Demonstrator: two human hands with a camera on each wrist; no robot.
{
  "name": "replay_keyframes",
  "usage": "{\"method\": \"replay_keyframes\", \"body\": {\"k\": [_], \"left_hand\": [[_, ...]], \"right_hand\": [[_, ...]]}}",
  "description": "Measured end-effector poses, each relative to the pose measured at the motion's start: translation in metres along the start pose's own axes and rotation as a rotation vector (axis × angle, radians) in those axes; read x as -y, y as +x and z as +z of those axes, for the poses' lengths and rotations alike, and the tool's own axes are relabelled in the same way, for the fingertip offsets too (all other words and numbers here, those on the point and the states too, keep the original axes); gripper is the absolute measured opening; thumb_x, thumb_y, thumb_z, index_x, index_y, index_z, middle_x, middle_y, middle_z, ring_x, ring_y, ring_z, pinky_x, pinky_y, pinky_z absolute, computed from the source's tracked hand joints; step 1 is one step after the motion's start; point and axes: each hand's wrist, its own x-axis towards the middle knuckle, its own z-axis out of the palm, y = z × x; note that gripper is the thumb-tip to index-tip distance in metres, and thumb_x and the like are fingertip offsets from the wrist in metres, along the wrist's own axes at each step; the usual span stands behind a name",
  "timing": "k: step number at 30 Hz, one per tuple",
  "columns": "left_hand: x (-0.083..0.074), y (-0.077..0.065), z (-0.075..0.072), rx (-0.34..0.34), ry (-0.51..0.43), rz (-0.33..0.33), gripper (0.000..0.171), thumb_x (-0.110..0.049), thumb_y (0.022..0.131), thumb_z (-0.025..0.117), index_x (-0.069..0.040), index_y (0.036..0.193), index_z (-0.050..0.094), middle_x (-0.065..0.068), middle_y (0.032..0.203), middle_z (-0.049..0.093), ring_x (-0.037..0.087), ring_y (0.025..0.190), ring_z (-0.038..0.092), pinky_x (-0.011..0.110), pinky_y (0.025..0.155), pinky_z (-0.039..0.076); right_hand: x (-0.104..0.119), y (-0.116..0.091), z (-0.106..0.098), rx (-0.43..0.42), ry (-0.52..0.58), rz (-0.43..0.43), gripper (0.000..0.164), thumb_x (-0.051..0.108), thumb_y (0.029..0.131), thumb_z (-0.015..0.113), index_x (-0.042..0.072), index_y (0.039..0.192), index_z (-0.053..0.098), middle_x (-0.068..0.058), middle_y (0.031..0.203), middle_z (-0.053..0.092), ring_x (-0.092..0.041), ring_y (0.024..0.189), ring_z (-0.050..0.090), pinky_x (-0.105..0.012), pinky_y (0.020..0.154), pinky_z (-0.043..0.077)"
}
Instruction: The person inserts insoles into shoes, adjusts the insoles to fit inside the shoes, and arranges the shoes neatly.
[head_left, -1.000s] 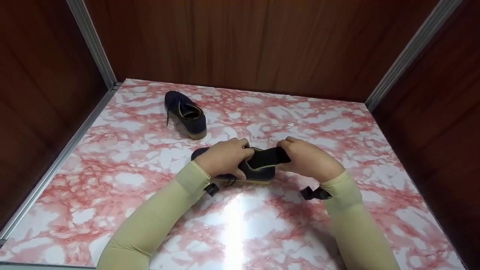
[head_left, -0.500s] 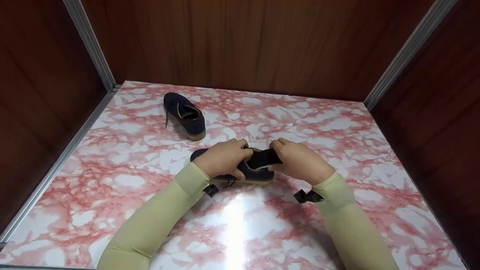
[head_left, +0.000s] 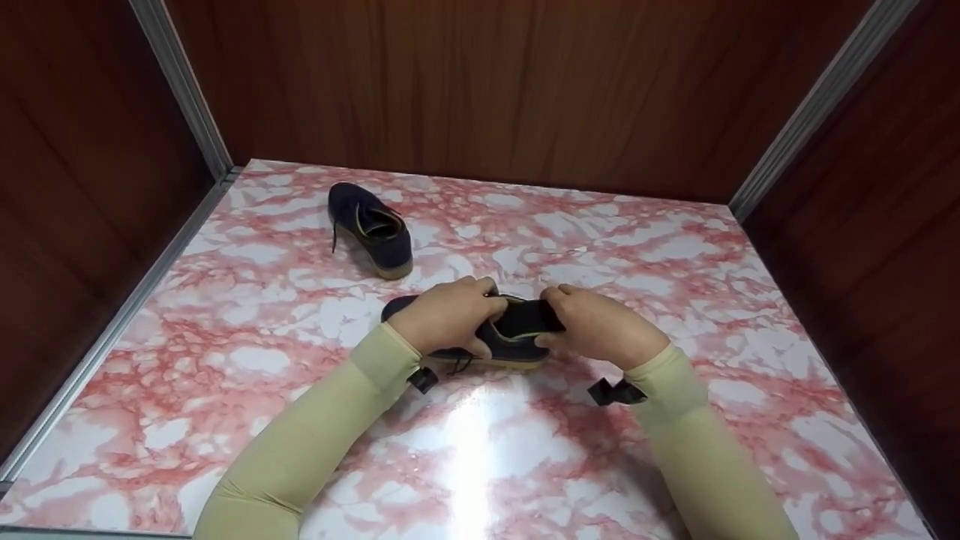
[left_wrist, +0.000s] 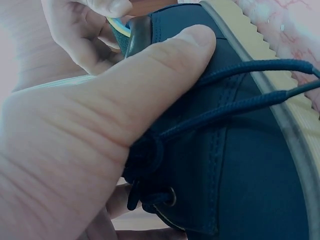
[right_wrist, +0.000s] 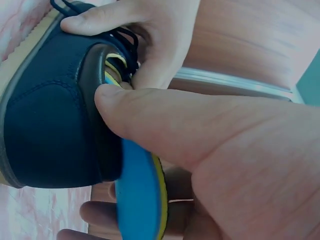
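Note:
A dark blue lace-up shoe [head_left: 516,351] with a tan sole stands on the table, its toe pointing left. My left hand [head_left: 448,316] grips it over the laces, thumb on the near side, as the left wrist view shows. An insole [right_wrist: 139,187], blue underneath with a yellow edge and black on top, lies partly inside the shoe, its heel end sticking out past the collar. My right hand [head_left: 606,328] holds that end, with the thumb at the shoe's collar and the other fingers on the insole's far face. The insole's front part is hidden inside the shoe.
A matching shoe [head_left: 371,231] stands farther back to the left, a lace hanging over its side. The red-and-white marbled table [head_left: 660,262] is bounded by brown wood-look panels [head_left: 480,90] at the back and both sides, with grey metal posts at the corners.
My right hand has moved left toward the shoe, and the insole has slid farther in, with less of it showing outside. My left hand and the other shoe have stayed in place.

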Motion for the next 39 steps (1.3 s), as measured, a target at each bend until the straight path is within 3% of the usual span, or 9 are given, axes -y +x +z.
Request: {"method": "replay_keyframes", "body": {"k": [9,17,23,39], "left_hand": [[0.001,-0.001,-0.001,-0.009,-0.005,0.011,0.053,-0.049,0.082,0.096,-0.015,0.111,0.067,0.008,0.121,0.064,0.026,0.101,0.065,0.046,0.09,0.06],[0.002,0.0,0.001,-0.015,-0.008,0.013,0.054,-0.049,0.081,0.097,-0.015,0.11,0.067,0.008,0.122,0.065,0.025,0.101,0.065,0.045,0.091,0.06],[0.001,0.0,0.0,-0.012,-0.011,0.013,0.053,-0.047,0.081,0.097,-0.014,0.109,0.066,0.008,0.122,0.065,0.026,0.101,0.065,0.046,0.091,0.06],[0.001,0.0,0.001,-0.019,0.005,0.014,0.051,-0.048,0.082,0.096,-0.015,0.109,0.067,0.008,0.122,0.066,0.027,0.1,0.066,0.046,0.089,0.061]], "right_hand": [[-0.01,-0.005,-0.012,0.013,0.044,-0.014,0.038,0.027,0.096,0.086,0.004,0.121,0.069,-0.01,0.107,0.074,-0.021,0.091,0.068,-0.046,0.088,0.059],[-0.007,-0.007,-0.012,-0.131,0.063,-0.091,0.038,0.019,0.09,0.092,0.004,0.118,0.071,-0.009,0.105,0.076,-0.021,0.09,0.071,-0.045,0.085,0.061],[-0.002,-0.006,-0.009,-0.2,0.055,-0.102,0.036,0.018,0.09,0.092,0.007,0.116,0.07,-0.007,0.101,0.077,-0.02,0.085,0.071,-0.044,0.081,0.062],[0.009,0.005,0.006,-0.129,-0.051,-0.058,0.048,0.029,0.095,0.089,0.002,0.127,0.065,-0.013,0.115,0.072,-0.029,0.099,0.076,-0.048,0.087,0.064]]}}
